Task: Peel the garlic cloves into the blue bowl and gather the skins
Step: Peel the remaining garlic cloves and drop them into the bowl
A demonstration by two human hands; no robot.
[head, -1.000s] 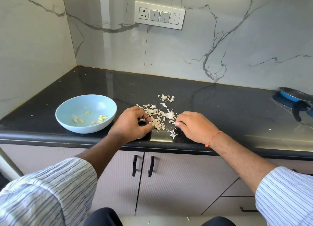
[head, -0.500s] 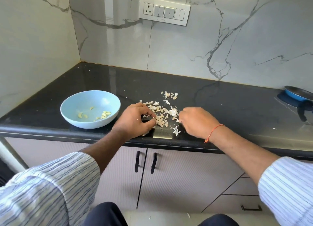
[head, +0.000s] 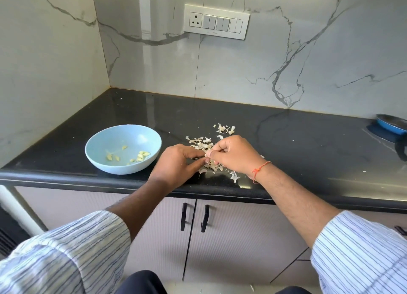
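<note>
the tabletop [head: 286, 144] runs from the left wall to the right edge of the view, with the back wall behind it. the bowl [head: 123, 149] sits on the tabletop at the left, near the front edge, and the peeled cloves [head: 141, 155] lie in it. right of the bowl, the garlic skins [head: 203, 142] lie scattered on the tabletop. the left hand [head: 176, 163] and the right hand [head: 233, 154] meet over the skins, fingertips touching, the left one just beside the bowl. a smaller heap of skins [head: 224, 129] lies behind the hands. a pan [head: 391, 124] sits far right. a switch panel [head: 217, 21] hangs on the back wall. cabinet doors [head: 193, 238] stand below the front edge.
</note>
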